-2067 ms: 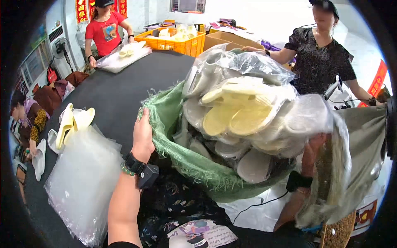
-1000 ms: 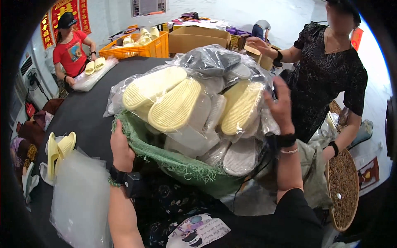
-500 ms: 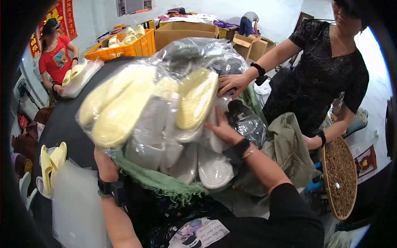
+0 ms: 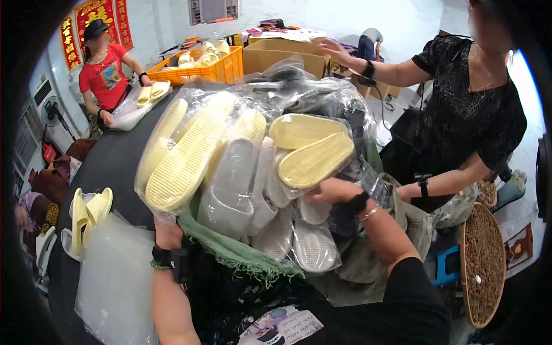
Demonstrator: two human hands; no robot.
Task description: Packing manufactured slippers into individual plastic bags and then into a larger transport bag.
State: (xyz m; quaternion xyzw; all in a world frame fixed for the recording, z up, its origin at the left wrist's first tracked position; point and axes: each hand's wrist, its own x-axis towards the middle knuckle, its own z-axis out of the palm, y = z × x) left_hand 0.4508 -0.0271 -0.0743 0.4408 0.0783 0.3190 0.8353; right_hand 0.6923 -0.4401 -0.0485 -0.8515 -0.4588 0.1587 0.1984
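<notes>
Slippers (image 4: pixel 316 161) at right hand (image 4: pixel 333 191), in green sack (image 4: pixel 230 247)

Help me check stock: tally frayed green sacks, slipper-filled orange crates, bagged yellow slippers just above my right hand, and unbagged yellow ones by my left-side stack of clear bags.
Green sack: 1
Orange crate: 1
Bagged yellow slippers above the right hand: 2
Unbagged yellow slippers by the clear bags: 2
Total: 6

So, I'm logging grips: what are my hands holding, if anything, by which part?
Your right hand is at the near edge of bagged yellow slippers, your left hand beside the green sack; both are partly hidden: cannot tell.
</notes>
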